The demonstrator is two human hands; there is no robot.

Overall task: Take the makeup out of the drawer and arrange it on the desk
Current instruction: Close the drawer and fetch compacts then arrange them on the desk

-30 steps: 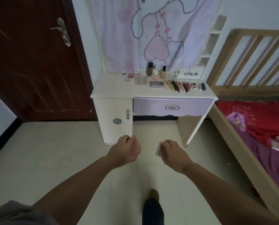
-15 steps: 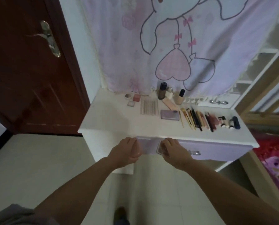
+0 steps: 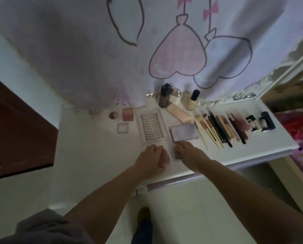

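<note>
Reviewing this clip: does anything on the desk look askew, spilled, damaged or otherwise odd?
Nothing stands out. The lash tray, grey palette and row of brushes and pencils lie tidily on the desk, with nothing spilled. One pale tube lies slanted beside the upright bottles. The right hand holds a small clear compact.

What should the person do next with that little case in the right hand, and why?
Probably set the case flat on the desk just in front of the grey palette and let go. The right hand already holds it low over a bare spot there, in line with the arranged makeup.
</note>
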